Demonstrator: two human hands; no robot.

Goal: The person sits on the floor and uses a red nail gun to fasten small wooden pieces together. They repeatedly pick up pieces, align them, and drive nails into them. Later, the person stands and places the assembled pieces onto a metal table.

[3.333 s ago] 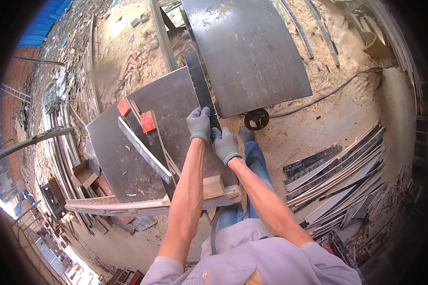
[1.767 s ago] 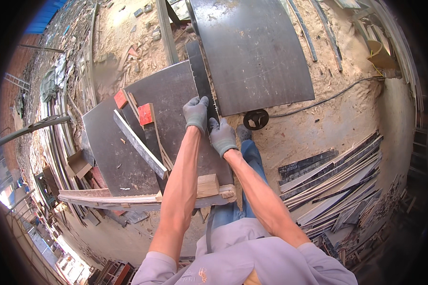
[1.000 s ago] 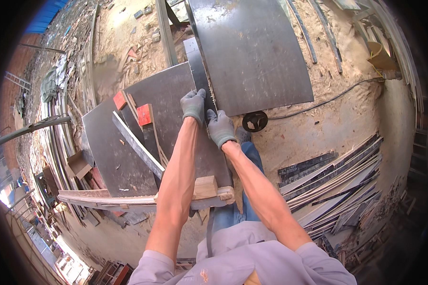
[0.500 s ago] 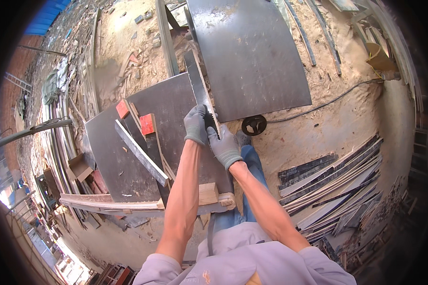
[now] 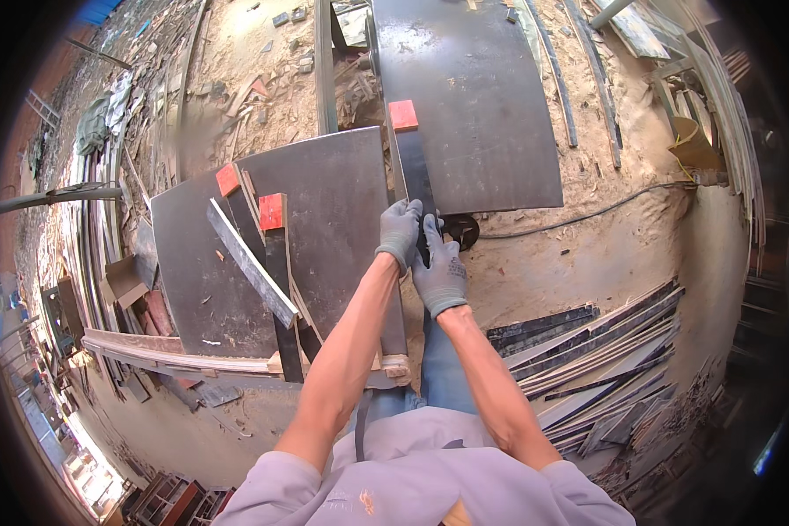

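Note:
Both my gloved hands are on a long black wooden strip (image 5: pixel 416 167) with a red far end (image 5: pixel 403 116). It points away from me, its far part over the left edge of the dark panel (image 5: pixel 486 131) on the right. My left hand (image 5: pixel 401 232), in a grey glove, grips the strip from its left side. Slightly nearer, my right hand (image 5: pixel 440 270) closes on its near end from the right. Two more red-ended black strips lie on the dark panel (image 5: pixel 337 210) at left, one of them (image 5: pixel 276 263) beside a curved pale-edged strip (image 5: pixel 250 267).
A round black object (image 5: pixel 462 231) sits beyond my right hand, with a cable (image 5: pixel 579 219) running rightward. A pile of wooden strips (image 5: pixel 600 351) lies on the floor at right. Long boards (image 5: pixel 193 355) edge the left panel. Scraps cover the ground at far left.
The strip in my hands has turned: its pale edge showed before, now its black face and red end do. My hands and the strip have shifted right, relative to the panels.

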